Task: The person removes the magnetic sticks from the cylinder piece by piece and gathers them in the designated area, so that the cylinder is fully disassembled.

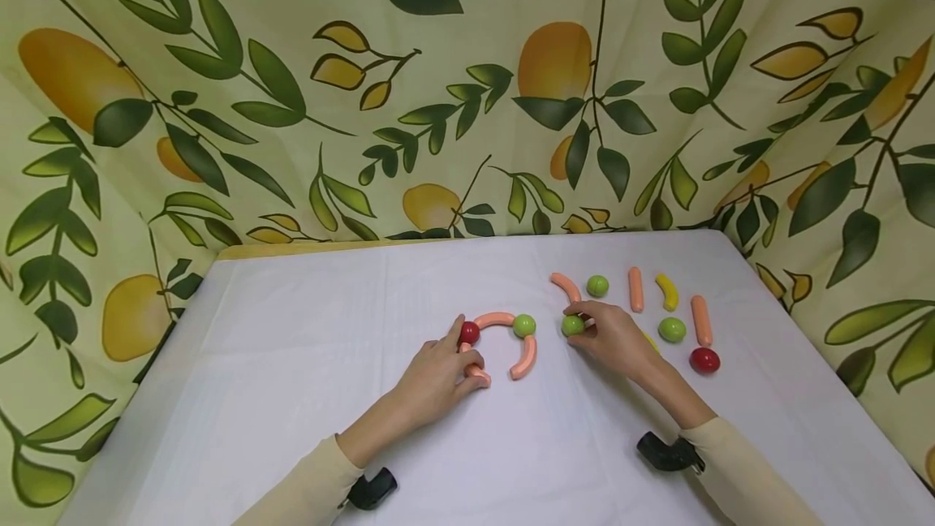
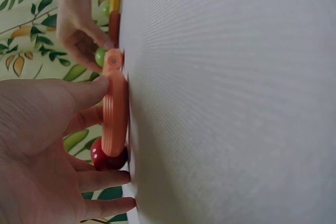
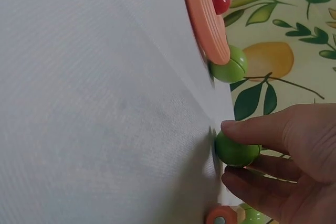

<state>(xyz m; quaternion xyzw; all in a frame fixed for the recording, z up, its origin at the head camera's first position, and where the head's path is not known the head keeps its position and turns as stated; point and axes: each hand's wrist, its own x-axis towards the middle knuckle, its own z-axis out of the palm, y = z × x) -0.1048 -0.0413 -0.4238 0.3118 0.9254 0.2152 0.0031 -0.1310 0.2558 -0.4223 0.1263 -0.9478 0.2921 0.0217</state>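
Note:
On the white tabletop, three curved salmon-pink pieces and two balls form an open arch. One curved piece (image 1: 495,319) spans the top, between a red ball (image 1: 471,333) and a green ball (image 1: 523,325); another (image 1: 524,357) runs down the right side. My left hand (image 1: 434,376) holds the left curved piece (image 2: 115,114) between thumb and fingers, its index finger reaching up beside the red ball. To the right of the arch, my right hand (image 1: 613,339) pinches a second green ball (image 3: 236,150) between thumb and fingertips, close to the tabletop.
Beyond the right hand lie a curved pink piece (image 1: 565,286), a green ball (image 1: 597,286), straight pink sticks (image 1: 635,291), a curved yellow piece (image 1: 666,292), a larger green ball (image 1: 672,329) and a red ball (image 1: 704,360). A leaf-patterned curtain (image 1: 467,128) hangs behind the table.

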